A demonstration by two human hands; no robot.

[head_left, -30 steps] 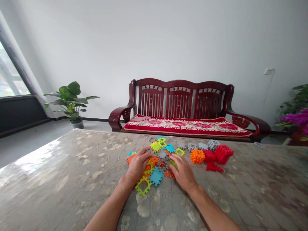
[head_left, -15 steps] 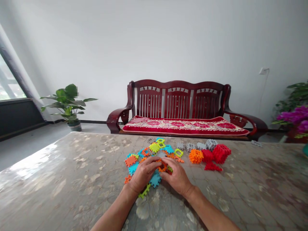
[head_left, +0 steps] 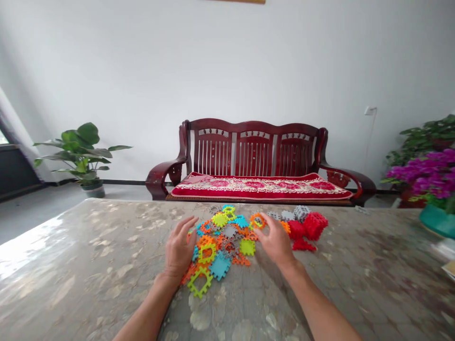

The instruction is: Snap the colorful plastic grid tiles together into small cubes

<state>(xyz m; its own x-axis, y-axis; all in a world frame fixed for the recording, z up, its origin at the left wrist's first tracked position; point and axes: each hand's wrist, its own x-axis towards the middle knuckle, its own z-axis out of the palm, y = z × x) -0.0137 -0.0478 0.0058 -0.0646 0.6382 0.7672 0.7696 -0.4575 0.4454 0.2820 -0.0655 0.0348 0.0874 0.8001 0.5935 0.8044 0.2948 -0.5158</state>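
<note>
My right hand (head_left: 277,240) grips an orange notched foam-like puzzle piece (head_left: 257,220) with a hole in its middle, pinched between thumb and fingers at the pile's right side. At the pile's left edge is my left hand (head_left: 180,248), fingers loosely curved and thumb apart, with nothing visible in it. Between the hands spreads a heap of notched pieces, among them a blue tile (head_left: 220,266), a lime frame (head_left: 200,282), a lime tile (head_left: 247,247) and a grey piece (head_left: 230,231). My left hand covers some pieces.
Right of the pile stand a red assembled cube (head_left: 315,226), red pieces (head_left: 304,245) and a grey cube (head_left: 302,213). Orange pieces there are partly behind my right hand. A wooden bench (head_left: 254,128) is beyond the table (head_left: 117,265); a flower pot (head_left: 439,220) stands at right.
My hands have parted, the left moving left and the right moving right and away with the orange piece. More of the pile shows. The view has shifted to the right.
</note>
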